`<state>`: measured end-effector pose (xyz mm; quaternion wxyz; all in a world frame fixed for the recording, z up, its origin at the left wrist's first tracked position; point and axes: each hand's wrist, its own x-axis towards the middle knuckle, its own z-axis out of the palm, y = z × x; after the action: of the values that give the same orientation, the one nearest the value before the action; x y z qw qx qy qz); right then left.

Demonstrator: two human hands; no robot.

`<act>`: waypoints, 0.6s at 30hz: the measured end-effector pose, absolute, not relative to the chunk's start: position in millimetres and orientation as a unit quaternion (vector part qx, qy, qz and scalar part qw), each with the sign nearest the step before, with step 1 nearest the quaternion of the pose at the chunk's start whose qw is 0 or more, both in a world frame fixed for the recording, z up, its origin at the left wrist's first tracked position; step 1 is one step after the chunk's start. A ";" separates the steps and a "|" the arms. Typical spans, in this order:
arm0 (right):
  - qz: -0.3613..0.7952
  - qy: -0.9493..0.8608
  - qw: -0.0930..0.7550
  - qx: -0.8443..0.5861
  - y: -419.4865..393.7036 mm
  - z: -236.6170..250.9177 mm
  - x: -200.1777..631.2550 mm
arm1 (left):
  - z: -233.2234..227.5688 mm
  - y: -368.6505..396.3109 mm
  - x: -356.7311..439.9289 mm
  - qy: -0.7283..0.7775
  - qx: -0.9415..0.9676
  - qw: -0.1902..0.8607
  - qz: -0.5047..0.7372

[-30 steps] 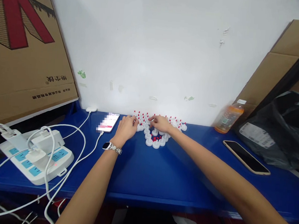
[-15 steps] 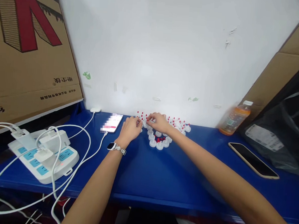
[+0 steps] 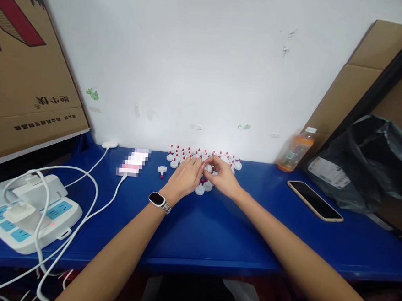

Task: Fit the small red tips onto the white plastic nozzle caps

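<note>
A blue desk (image 3: 195, 232) ran along a white wall; near its back edge, at the middle, lay a cluster of white caps (image 3: 203, 160) with red tips. The left hand (image 3: 184, 179) and right hand (image 3: 224, 177) met there, fingertips seemingly pinched together on one cap (image 3: 208, 168); such pieces looked light, stiff and slippery, best taken by the round rim. A phone (image 3: 315, 201) lay towards the right edge.
</note>
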<state>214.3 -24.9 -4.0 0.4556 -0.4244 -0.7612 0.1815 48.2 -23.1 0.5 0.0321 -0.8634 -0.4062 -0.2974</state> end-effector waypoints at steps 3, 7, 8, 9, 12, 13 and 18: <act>0.124 -0.771 0.453 -0.429 -32.4 1.8 212.4 | -0.6 -23.1 55.9 -0.409 -0.845 -0.021 -0.344; 0.015 -0.806 0.429 -0.408 -34.5 7.3 223.3 | 2.2 -20.6 54.2 -0.471 -0.759 -0.137 -0.428; 0.000 -0.802 0.432 -0.413 -32.6 7.1 228.2 | 2.9 -19.3 50.5 -0.492 -0.732 -0.159 -0.444; -0.008 -0.792 0.441 -0.423 -30.0 6.5 233.2 | 3.2 -17.8 46.2 -0.507 -0.710 -0.171 -0.458; -0.002 -0.753 0.489 -0.440 -20.6 3.1 242.3 | -0.3 -14.2 35.6 -0.484 -0.759 -0.138 -0.412; -0.002 -0.746 0.499 -0.442 -17.3 2.1 242.2 | -2.7 -13.8 34.4 -0.465 -0.793 -0.104 -0.381; 0.053 -0.761 0.442 -0.473 1.5 4.7 226.4 | -7.7 -18.1 36.3 -0.446 -0.843 -0.055 -0.296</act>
<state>226.4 1.5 4.7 0.4419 -0.4726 -0.7606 0.0533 36.3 -18.1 -7.7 -0.0545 -0.8429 -0.4463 -0.2957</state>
